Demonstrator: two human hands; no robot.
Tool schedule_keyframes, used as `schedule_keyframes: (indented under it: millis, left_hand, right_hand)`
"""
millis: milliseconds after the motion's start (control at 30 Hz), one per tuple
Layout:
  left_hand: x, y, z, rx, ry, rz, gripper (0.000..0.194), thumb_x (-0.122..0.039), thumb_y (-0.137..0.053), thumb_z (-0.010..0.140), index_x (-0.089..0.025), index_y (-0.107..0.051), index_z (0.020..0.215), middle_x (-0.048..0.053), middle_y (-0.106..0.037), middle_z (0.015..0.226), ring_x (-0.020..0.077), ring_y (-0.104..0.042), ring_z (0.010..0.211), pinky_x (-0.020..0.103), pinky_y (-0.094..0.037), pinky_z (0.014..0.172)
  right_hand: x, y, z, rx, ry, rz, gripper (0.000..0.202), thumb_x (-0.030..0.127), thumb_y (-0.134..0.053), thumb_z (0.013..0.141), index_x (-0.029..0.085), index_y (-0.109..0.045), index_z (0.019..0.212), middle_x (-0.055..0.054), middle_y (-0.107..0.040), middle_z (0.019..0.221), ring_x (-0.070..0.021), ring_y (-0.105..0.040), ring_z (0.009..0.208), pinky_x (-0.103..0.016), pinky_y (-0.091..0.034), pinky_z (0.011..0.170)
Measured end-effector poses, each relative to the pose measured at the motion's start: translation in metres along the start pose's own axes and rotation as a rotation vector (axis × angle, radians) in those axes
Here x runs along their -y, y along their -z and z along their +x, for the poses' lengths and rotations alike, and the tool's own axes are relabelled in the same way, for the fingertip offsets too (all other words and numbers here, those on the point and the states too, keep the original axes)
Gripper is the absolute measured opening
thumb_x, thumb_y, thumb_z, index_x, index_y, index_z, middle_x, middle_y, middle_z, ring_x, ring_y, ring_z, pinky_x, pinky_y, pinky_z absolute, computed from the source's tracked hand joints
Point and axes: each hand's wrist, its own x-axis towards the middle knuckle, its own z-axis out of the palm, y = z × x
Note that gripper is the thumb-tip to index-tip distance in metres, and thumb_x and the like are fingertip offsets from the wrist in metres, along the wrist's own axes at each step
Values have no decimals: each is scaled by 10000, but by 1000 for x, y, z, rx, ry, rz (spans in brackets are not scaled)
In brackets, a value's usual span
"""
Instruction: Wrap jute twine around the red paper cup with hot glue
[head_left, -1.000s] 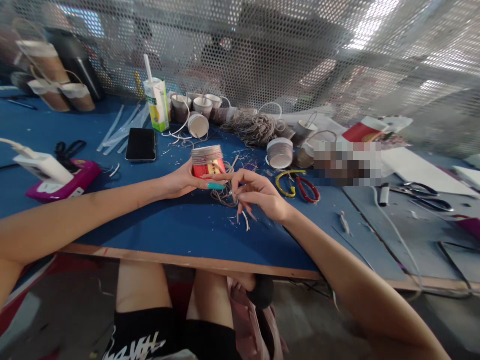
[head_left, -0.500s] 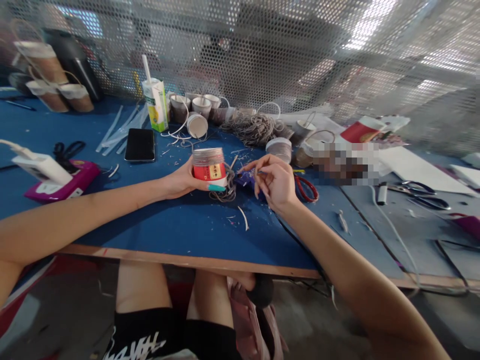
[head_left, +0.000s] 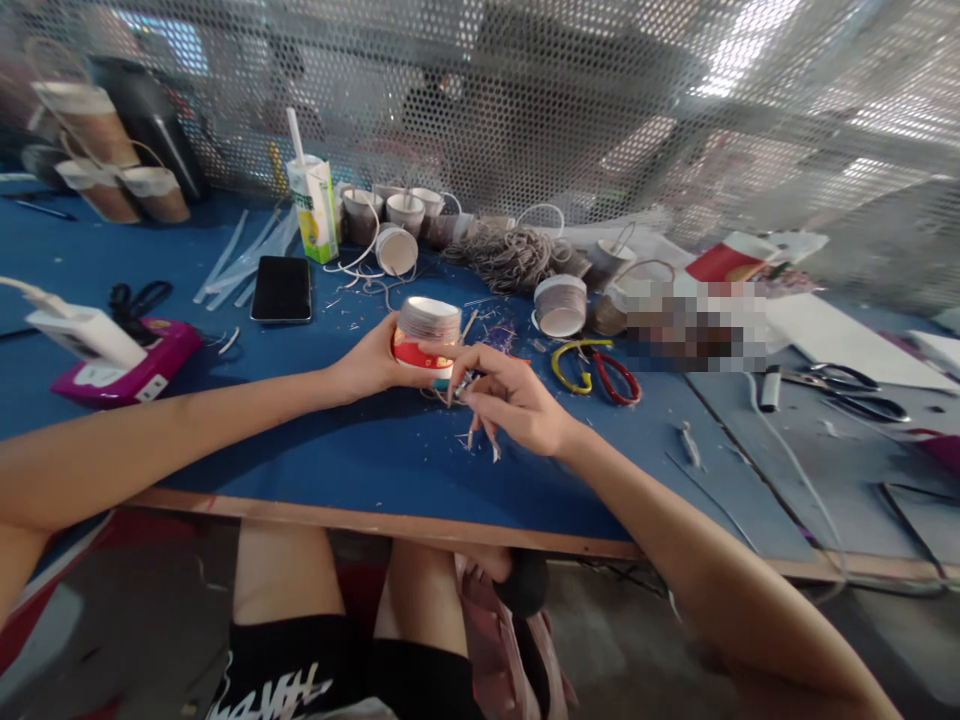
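My left hand [head_left: 373,362] is wrapped around a paper cup [head_left: 424,352] with a red lower part and grey cord wound about its upper part. The cup stands nearly upright, its white inside showing. My right hand [head_left: 514,400] is close against the cup's right side with fingers curled in a pinch. Something small and pale shows between its fingertips, too little to name. Loose grey cord below the cup is mostly covered by my fingers. Behind my right hand, purple scraps [head_left: 501,335] show in part. Yellow-and-red-handled pliers [head_left: 600,368] lie to the right.
Several cord-wrapped cups [head_left: 405,215] and a tangle of grey cord [head_left: 517,258] line the back by the perforated screen. A drink carton [head_left: 313,210], a phone [head_left: 280,290] and a purple power strip [head_left: 154,365] stand leftward. Black scissors [head_left: 847,385] lie at right.
My right hand has moved left and down, from beside the cup to right against it. The cup has tilted to show more of its inside. The pliers are now more exposed.
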Motion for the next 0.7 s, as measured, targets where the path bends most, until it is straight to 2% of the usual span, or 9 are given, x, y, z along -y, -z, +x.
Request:
schedule_keyframes:
  millis: [100, 200, 300, 367, 500, 567, 700]
  left_hand:
    - [2, 1, 0, -50, 31, 32, 762, -308, -1026, 475, -181, -575, 1075, 49, -727, 1037, 211, -696, 937, 428, -575, 921]
    - [3, 0, 1, -79, 55, 15, 789, -304, -1040, 441, -171, -586, 1073, 49, -732, 1022, 214, -698, 926, 435, -575, 919]
    - [1, -2, 1, -79, 61, -69, 799, -272, -1042, 433, -156, -621, 1103, 84, -753, 1094, 228, -712, 982, 445, -561, 971]
    - [-1, -2, 1, -53, 63, -149, 755, -261, -1036, 459, -150, -651, 1099, 90, -766, 1100, 230, -722, 999, 443, -554, 994]
    - [-6, 0, 1, 32, 82, -258, 645, -225, -1020, 474, -145, -713, 1035, 74, -789, 1019, 223, -742, 965, 411, -569, 970]
    - [-8, 0, 1, 65, 94, -267, 638, -195, -1017, 450, -146, -735, 1020, 72, -797, 1006, 221, -745, 950, 396, -583, 939]
    - [-11, 0, 0, 70, 71, -266, 667, -178, -1016, 431, -149, -754, 1044, 82, -809, 1045, 254, -754, 1011, 411, -587, 957]
  right_hand:
    - [4, 1, 0, -162, 7, -24, 50, 178, -584, 816, 204, -545, 799, -96, -797, 1174, -27, -485, 404, -239, -500, 452]
    - [6, 2, -2, -317, 38, -59, 40, 178, -554, 721, 208, -545, 697, -98, -826, 1070, -50, -486, 413, -244, -452, 432]
    - [4, 4, -3, -435, 67, -108, 45, 186, -529, 694, 218, -533, 663, -89, -833, 965, -68, -478, 414, -258, -426, 440]
    - [3, 6, -3, -389, 77, -160, 47, 176, -525, 702, 215, -534, 678, -86, -832, 977, -57, -439, 403, -262, -408, 449]
    - [1, 7, 0, -126, 67, -259, 38, 177, -539, 786, 207, -546, 765, -71, -806, 955, -51, -428, 431, -247, -382, 466]
    - [0, 7, 2, -40, 76, -293, 37, 182, -537, 833, 206, -549, 808, -63, -791, 934, -52, -437, 455, -235, -375, 474]
    - [0, 7, 1, 8, 125, -297, 46, 178, -524, 884, 204, -544, 852, -95, -803, 1078, -49, -459, 483, -233, -402, 499]
